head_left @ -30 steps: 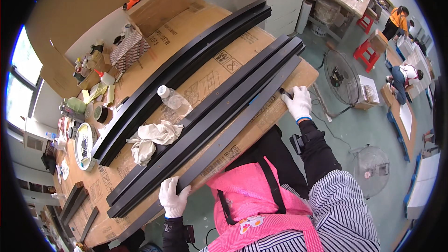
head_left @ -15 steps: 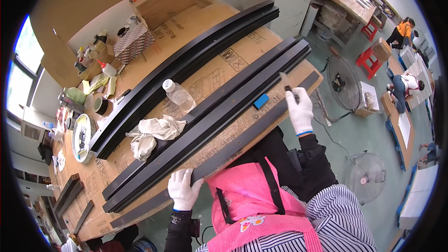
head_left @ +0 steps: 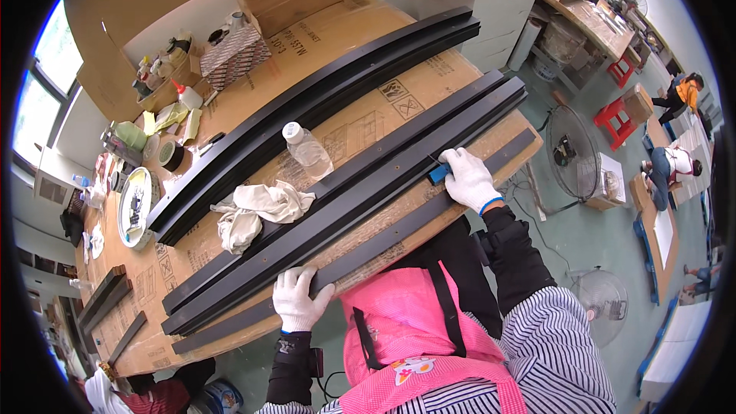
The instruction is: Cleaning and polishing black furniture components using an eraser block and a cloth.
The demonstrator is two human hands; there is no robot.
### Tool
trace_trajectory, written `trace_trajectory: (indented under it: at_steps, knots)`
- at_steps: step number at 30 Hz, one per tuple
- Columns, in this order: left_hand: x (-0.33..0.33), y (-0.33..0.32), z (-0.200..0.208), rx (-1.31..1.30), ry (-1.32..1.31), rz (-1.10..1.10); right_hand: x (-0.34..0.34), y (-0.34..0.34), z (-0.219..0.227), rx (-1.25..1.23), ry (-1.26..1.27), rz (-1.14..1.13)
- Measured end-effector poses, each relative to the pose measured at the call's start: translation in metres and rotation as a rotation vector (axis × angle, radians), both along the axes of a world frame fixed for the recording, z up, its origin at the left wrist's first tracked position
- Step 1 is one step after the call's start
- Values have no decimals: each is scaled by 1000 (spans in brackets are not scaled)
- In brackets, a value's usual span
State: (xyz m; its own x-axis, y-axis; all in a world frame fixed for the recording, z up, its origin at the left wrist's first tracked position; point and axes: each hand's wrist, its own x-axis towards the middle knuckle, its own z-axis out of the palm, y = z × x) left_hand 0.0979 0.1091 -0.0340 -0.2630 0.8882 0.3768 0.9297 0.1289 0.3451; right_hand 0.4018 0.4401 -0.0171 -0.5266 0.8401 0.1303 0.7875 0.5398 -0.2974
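Observation:
Both hands wear white gloves. My left hand (head_left: 300,299) rests on a flat dark strip (head_left: 368,257) along the table's near edge, fingers laid over it and thumb apart. My right hand (head_left: 469,178) is closed beside a small blue block (head_left: 438,175), covering part of it. A thin dark blade tip shows past its fingertips; the handle of this small scraper is hidden in the glove. Just beyond lie two long black grooved profiles (head_left: 360,218), side by side and slanting up to the right.
Curved black profiles (head_left: 322,100) lie farther back on the cardboard-covered table (head_left: 437,73). Between them are a clear bottle (head_left: 308,152) and a crumpled white cloth (head_left: 261,211). A white oval tray (head_left: 136,211) stands left. A floor fan (head_left: 569,149) and other people are to the right.
My right hand has come down and left from the far end of the strip to the blue block. My left hand stays on the strip. The whole view has shifted slightly.

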Motion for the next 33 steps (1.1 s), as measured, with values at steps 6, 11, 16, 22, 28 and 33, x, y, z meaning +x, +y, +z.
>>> trace_trajectory:
  at_steps: [6, 11, 16, 22, 28, 33]
  knots:
    - [2, -1, 2, 9, 13, 16, 1, -2, 11, 0, -1, 103]
    - [3, 2, 2, 31, 16, 9, 11, 12, 19, -83, -16, 205]
    - [3, 4, 3, 31, 17, 10, 15, 14, 23, -106, -36, 271]
    - [-2, -1, 3, -11, -18, 39, -11, 22, 76, -234, 538, 274]
    - [-2, 2, 2, 15, -28, 56, -122, 77, 100, -49, 53, 180]
    - [-2, 2, 2, 34, -19, 65, -198, 106, 48, -144, -259, 283]
